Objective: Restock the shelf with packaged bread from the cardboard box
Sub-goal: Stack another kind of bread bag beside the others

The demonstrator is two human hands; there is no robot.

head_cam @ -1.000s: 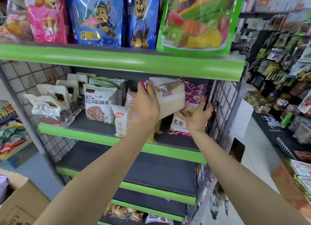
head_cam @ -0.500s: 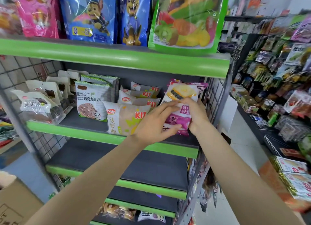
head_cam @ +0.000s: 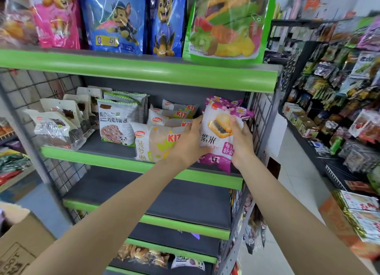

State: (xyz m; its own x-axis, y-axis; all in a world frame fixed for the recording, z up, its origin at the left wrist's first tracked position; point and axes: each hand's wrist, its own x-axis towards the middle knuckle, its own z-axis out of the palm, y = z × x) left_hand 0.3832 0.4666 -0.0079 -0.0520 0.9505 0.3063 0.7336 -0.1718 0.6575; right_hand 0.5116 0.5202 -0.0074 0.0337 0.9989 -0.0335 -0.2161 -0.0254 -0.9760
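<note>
A white and purple bread packet (head_cam: pixel 221 131) stands upright at the right end of the second shelf (head_cam: pixel 131 161), its lower edge over the green front lip. My left hand (head_cam: pixel 188 143) grips its left side and my right hand (head_cam: pixel 241 140) grips its right side. Left of it lie stacked beige bread packets (head_cam: pixel 156 143) with red lettering. Further left stands a chocolate bread packet (head_cam: pixel 117 124) with a panda on it. The cardboard box (head_cam: pixel 18 242) sits at the bottom left, only its corner showing.
The wire-mesh side panel (head_cam: pixel 261 114) is close to the right of the purple packet. Large snack bags (head_cam: pixel 115 18) fill the top shelf. The dark shelf below (head_cam: pixel 164 198) is bare. Clear-wrapped packets (head_cam: pixel 53 126) sit at the left end. Another stocked rack (head_cam: pixel 339 110) lines the aisle on the right.
A second ago my left hand held a pale packet up high. Both hands came down onto the purple packet and now hold it upright at the shelf's right end.
</note>
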